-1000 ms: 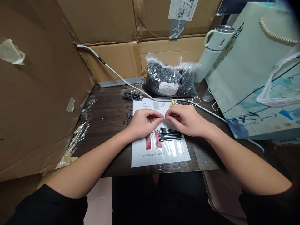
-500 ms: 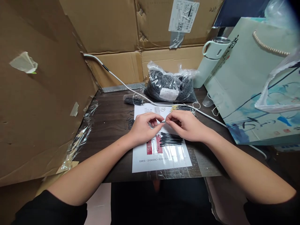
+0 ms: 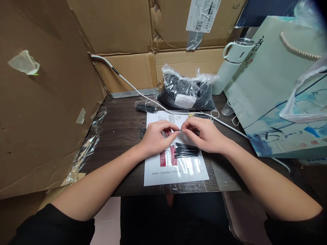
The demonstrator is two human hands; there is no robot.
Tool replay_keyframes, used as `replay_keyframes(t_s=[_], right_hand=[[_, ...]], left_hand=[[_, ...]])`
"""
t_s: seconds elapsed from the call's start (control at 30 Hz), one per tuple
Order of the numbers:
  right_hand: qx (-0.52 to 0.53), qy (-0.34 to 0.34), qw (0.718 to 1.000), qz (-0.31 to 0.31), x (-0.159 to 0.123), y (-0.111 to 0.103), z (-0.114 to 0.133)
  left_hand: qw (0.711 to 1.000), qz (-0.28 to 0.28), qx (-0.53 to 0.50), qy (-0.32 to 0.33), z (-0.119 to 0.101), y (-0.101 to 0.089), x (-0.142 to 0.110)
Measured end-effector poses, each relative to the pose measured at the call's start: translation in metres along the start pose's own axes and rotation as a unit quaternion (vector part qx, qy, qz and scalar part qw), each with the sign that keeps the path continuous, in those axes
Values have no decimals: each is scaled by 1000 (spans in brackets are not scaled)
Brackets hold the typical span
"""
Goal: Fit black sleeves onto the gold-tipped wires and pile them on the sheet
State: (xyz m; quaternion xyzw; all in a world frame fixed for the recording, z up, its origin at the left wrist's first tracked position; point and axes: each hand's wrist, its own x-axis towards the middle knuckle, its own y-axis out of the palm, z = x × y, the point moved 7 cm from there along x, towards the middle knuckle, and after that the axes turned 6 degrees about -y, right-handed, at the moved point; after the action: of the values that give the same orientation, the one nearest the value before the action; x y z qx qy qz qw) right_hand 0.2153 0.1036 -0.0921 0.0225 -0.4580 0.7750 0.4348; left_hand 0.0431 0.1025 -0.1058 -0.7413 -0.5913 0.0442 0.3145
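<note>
My left hand and my right hand meet fingertip to fingertip over a white printed sheet on the dark table. Both pinch a thin black pin between thumb and forefinger, one at each end. Just below my right hand lies a row of several thin black pins. Behind my right hand a bunch of gold-tipped pins rests on the sheet's far edge.
A clear bag of black parts sits at the back, a smaller bag to its left. A white cable crosses the table. A pale flask and a paper gift bag stand on the right. Cardboard walls enclose the left and back.
The hands stay pinched together on the thin pin with only small finger movements. The camera has shifted slightly; nothing else has moved.
</note>
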Motion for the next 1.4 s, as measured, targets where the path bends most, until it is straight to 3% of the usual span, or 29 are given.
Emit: replay_keyframes(t_s=[1.4], right_hand=[[-16, -6, 1000, 8, 0, -2, 0]], left_hand=[[1000, 9, 20, 20, -3, 0, 0]])
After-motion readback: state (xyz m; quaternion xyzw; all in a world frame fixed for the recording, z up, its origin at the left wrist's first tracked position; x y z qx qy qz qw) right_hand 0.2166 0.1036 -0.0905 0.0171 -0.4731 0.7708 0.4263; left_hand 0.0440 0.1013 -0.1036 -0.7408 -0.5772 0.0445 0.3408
